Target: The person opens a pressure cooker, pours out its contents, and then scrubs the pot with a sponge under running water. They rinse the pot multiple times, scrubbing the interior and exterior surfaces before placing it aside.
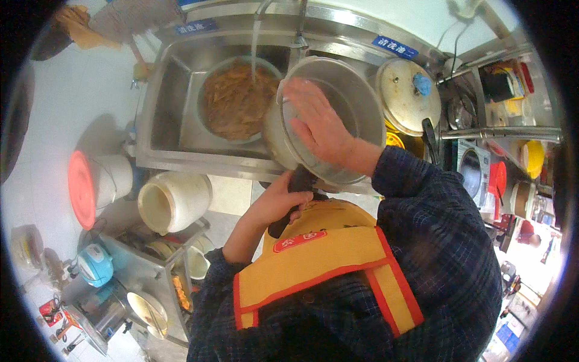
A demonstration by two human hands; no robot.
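A large metal pressure cooker pot (pixel 357 90) is tilted over the rim of a steel double sink, its mouth facing up towards me. My left hand (pixel 289 199) grips its black handle (pixel 302 178) close to the yellow apron. Inside the pot's mouth, near the left wall, lies my right hand (pixel 316 122), fingers extended; whether it touches the wall I cannot tell. Left of the pot, a round basin (pixel 274 68) in the sink holds brown strips in liquid (pixel 235 102). Water (pixel 254 50) runs into it from the faucet above.
The steel sink's front edge (pixel 203 164) runs before me. At its right rests a pot lid (pixel 400 97) with a blue knob and black handle. A white bucket (pixel 113 181) with a red lid and a pale open container (pixel 185 201) are at lower left, near a metal cart (pixel 135 271).
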